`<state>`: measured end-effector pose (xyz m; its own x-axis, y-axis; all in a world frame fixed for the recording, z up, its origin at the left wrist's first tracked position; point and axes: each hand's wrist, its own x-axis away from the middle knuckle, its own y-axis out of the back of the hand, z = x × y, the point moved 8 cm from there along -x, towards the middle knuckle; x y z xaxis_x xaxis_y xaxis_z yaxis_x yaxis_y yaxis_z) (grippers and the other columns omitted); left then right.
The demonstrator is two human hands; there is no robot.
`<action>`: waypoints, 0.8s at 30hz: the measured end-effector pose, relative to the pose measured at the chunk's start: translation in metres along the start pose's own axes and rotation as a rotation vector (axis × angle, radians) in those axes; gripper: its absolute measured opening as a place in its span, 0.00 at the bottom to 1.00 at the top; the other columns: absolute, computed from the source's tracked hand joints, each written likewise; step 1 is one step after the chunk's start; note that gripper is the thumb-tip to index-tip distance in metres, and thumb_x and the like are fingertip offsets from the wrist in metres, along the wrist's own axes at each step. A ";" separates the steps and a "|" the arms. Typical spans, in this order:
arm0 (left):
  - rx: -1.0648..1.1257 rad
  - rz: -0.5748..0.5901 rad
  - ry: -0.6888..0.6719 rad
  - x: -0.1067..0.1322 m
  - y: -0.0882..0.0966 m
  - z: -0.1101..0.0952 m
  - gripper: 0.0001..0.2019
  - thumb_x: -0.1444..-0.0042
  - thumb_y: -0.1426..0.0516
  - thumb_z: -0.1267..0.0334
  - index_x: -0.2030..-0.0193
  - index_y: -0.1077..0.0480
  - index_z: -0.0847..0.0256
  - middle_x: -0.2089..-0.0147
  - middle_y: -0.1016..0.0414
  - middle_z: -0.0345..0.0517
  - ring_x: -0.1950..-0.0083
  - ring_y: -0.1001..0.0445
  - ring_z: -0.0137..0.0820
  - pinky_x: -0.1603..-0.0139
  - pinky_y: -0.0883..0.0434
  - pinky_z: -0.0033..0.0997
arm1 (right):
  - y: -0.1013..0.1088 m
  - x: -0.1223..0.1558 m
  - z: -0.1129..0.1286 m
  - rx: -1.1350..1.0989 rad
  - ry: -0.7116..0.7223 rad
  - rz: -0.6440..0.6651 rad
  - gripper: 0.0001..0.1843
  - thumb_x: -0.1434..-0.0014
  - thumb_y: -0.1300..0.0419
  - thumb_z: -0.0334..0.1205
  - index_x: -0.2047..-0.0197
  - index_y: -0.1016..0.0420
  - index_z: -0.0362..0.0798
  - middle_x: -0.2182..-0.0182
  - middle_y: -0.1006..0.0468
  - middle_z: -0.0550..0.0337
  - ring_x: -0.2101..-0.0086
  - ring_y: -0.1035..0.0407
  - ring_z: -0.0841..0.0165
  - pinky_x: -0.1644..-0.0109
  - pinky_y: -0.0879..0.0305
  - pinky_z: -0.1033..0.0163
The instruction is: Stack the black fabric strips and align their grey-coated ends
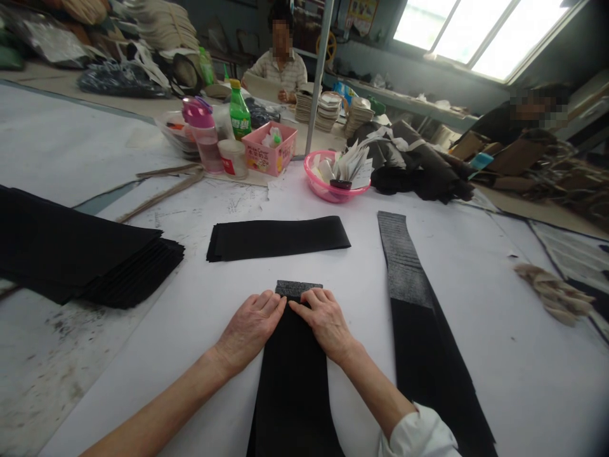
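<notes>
A long black fabric strip (292, 387) lies lengthwise on the white table (476, 304) in front of me, its far end showing a grey glued patch. My left hand (252, 327) and my right hand (323, 320) both lie flat on that far end, fingers stretched out and fingertips almost touching. Neither hand grips anything. To the right lies a fanned row of black strips (419, 304) with grey ends. Ahead lies a stack of black strips (278, 238) set crosswise.
A big pile of black strips (80, 254) sits at the left. Further back stand a pink basin (335, 181) with papers, a pink box (269, 152), a green bottle (239, 111) and cups. Two people sit beyond the table. A beige glove (554, 293) lies at the right.
</notes>
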<state>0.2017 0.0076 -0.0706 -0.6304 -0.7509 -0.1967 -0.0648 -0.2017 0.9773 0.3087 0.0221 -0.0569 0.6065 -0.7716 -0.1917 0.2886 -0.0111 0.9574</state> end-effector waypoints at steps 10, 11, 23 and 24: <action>0.062 -0.020 0.020 0.001 0.002 0.004 0.18 0.38 0.54 0.76 0.43 0.36 0.63 0.49 0.29 0.53 0.45 0.33 0.41 0.49 0.32 0.42 | -0.001 0.001 0.003 0.016 -0.008 -0.019 0.17 0.33 0.47 0.35 0.42 0.31 0.58 0.59 0.29 0.55 0.56 0.38 0.63 0.51 0.41 0.57; 0.065 -0.032 0.022 0.001 0.003 0.004 0.18 0.38 0.53 0.75 0.44 0.35 0.62 0.49 0.29 0.53 0.45 0.33 0.41 0.49 0.32 0.42 | -0.001 0.001 0.003 0.015 -0.007 -0.020 0.18 0.33 0.47 0.35 0.42 0.31 0.58 0.59 0.29 0.56 0.56 0.38 0.63 0.51 0.41 0.57; 0.130 -0.066 0.053 0.006 0.001 0.014 0.12 0.38 0.50 0.74 0.51 0.32 0.64 0.51 0.29 0.52 0.48 0.31 0.39 0.47 0.31 0.40 | -0.003 0.002 0.004 0.010 -0.027 -0.039 0.16 0.32 0.48 0.36 0.44 0.30 0.56 0.58 0.30 0.55 0.56 0.38 0.63 0.50 0.41 0.56; 0.125 -0.066 0.048 0.006 0.001 0.014 0.12 0.39 0.50 0.75 0.51 0.32 0.64 0.51 0.29 0.52 0.48 0.31 0.39 0.47 0.31 0.40 | -0.003 0.002 0.004 0.011 -0.026 -0.040 0.16 0.32 0.49 0.36 0.44 0.30 0.56 0.58 0.30 0.55 0.56 0.38 0.63 0.50 0.41 0.56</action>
<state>0.1874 0.0115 -0.0694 -0.5841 -0.7684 -0.2614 -0.2023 -0.1740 0.9637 0.3063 0.0182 -0.0595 0.5751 -0.7868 -0.2243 0.3036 -0.0494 0.9515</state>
